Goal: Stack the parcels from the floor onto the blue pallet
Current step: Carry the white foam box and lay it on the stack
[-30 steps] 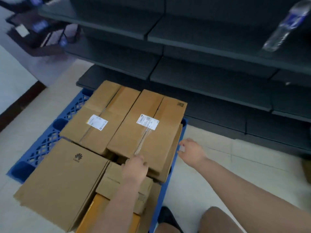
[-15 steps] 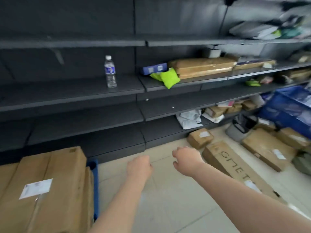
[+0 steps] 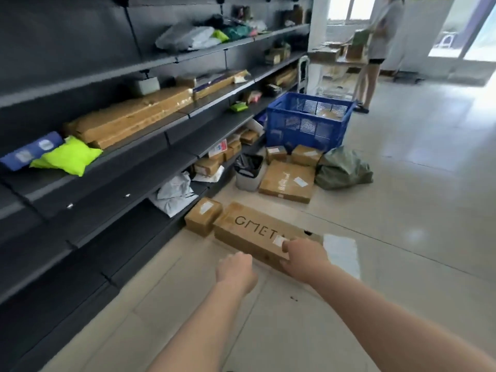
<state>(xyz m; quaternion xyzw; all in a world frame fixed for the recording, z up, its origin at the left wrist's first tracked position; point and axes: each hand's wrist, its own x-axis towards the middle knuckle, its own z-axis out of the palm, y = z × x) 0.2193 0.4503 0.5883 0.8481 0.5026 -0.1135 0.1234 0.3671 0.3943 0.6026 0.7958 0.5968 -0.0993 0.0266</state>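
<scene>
Two hands had been taken off the stacked pallet, now out of view, and brought toward the long box on the floor. The right hand was laid on its near end, fingers curled; the left hand hung loosely curled, empty. A blue crate held flat parcels; a lined bin stood nearby.

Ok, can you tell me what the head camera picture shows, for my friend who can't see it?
Two bare hands reach toward a long cardboard box marked GMET on the floor; the right hand is at its near end, the left hand just short of it. More parcels, a blue crate and dark shelves lie beyond.
</scene>
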